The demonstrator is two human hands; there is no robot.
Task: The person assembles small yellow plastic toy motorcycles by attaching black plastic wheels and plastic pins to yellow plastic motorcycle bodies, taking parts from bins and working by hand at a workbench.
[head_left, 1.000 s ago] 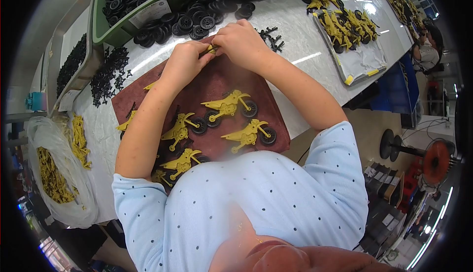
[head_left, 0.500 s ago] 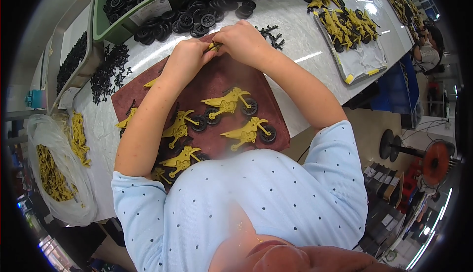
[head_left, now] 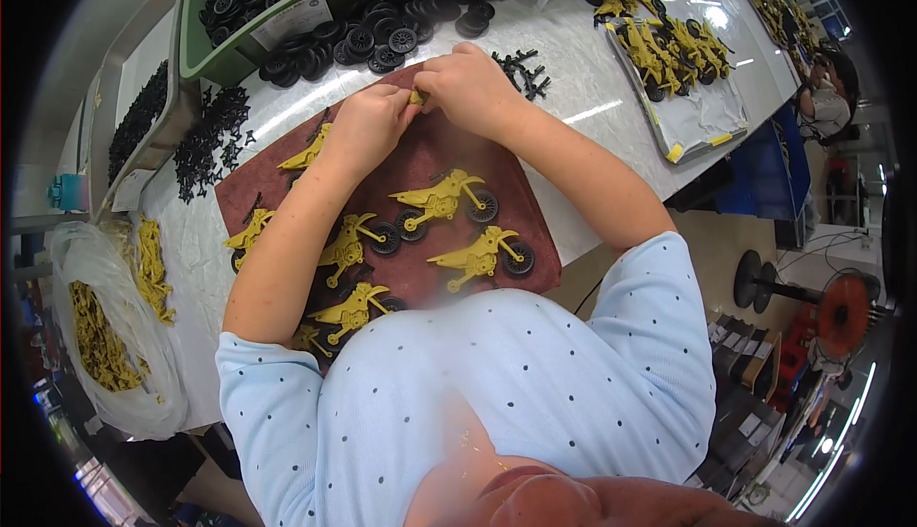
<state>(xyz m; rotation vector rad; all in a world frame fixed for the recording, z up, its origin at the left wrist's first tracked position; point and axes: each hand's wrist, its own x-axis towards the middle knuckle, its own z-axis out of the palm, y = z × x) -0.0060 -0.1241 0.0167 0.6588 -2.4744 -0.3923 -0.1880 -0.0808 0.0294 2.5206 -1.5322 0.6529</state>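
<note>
My left hand [head_left: 367,124] and my right hand [head_left: 470,90] meet over the far edge of a dark red mat [head_left: 511,231]. Both are closed, fingertips pinched on a small yellow plastic toy motorcycle part [head_left: 416,97], mostly hidden by the fingers. Nearer me on the mat lie several yellow toy motorcycles. One with two black wheels [head_left: 441,199] is in the middle; another [head_left: 478,257], near my chest, shows a wheel at one end. Beside my left forearm lies a further yellow motorcycle [head_left: 306,152], partly covered by the arm.
Loose black wheels [head_left: 358,40] lie before a green bin [head_left: 229,67] of wheels. Small black parts [head_left: 523,73] are right of my hands, more [head_left: 212,136] at left. A clear bag [head_left: 162,374] holds yellow parts. A lined tray [head_left: 702,126] bears motorcycles; a person [head_left: 829,97] sits beyond.
My left hand has shifted slightly right and my fingers have changed their grip. Less of the yellow part shows between them. More of the motorcycles beside my left forearm is visible.
</note>
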